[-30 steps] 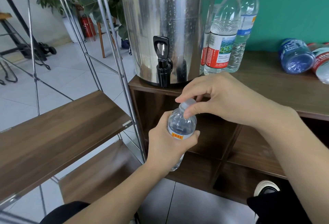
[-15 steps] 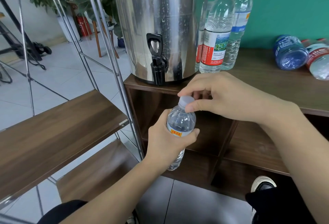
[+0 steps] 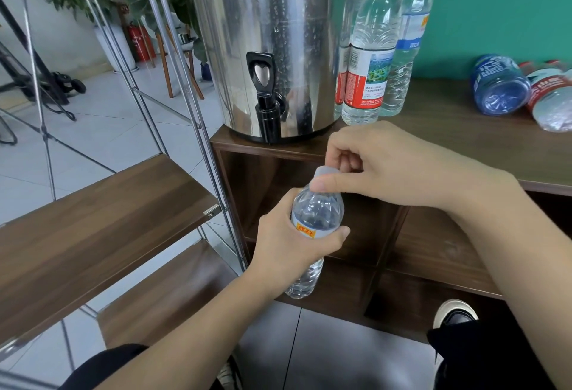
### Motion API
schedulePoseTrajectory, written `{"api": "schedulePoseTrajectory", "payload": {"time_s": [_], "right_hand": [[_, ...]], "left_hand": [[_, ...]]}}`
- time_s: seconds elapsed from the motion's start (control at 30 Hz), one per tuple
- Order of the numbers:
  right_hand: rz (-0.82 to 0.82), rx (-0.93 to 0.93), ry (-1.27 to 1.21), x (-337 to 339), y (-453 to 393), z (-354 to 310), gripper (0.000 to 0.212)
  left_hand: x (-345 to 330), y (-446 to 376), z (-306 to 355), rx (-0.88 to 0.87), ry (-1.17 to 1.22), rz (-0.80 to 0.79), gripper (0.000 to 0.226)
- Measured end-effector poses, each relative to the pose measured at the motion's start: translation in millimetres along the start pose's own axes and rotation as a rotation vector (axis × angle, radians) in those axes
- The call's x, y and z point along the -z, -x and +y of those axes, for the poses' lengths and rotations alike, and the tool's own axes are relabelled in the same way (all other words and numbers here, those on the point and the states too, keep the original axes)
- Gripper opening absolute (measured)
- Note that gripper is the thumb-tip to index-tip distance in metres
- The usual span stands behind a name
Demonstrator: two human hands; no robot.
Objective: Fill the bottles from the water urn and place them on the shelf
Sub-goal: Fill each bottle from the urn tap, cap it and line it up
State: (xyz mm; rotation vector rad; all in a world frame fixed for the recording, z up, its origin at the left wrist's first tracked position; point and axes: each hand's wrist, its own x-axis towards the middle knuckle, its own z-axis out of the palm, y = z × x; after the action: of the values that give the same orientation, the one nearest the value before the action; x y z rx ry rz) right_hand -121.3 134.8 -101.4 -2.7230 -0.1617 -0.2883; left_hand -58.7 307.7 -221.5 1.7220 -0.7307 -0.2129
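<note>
Clear water fills the bottle (image 3: 316, 216) the left hand (image 3: 289, 245) grips; right hand (image 3: 391, 166) pinches its cap (image 3: 325, 172).

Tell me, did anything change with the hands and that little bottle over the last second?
Hardly. The right hand shifted its fingers round the cap, apparently turning it. The left hand kept gripping the bottle in front of the cabinet, below the urn's tap. Nothing was let go. The bottles beside the urn stayed put.
</note>
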Motion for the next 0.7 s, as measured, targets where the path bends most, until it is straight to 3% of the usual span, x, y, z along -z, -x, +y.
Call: {"api": "schedulePoseTrajectory", "payload": {"time_s": [0.17,0.33,0.53,0.7], "right_hand": [[0.009,-0.019,0.128,-6,-1,-5,0.048],[0.126,-0.121,0.409,-16,0,-10,0.058],[0.272,-0.147,0.288,-13,4,0,0.065],[0.278,-0.054,-0.068,0,18,23,0.058]], "left_hand": [[-2,0,1,-0.003,-0.033,0.024,0.058],[-12,2,4,-0.044,-0.135,0.171,0.057],[-25,-1,18,0.011,-0.098,0.164,0.050],[-36,1,31,0.038,-0.064,0.110,0.046]]}}
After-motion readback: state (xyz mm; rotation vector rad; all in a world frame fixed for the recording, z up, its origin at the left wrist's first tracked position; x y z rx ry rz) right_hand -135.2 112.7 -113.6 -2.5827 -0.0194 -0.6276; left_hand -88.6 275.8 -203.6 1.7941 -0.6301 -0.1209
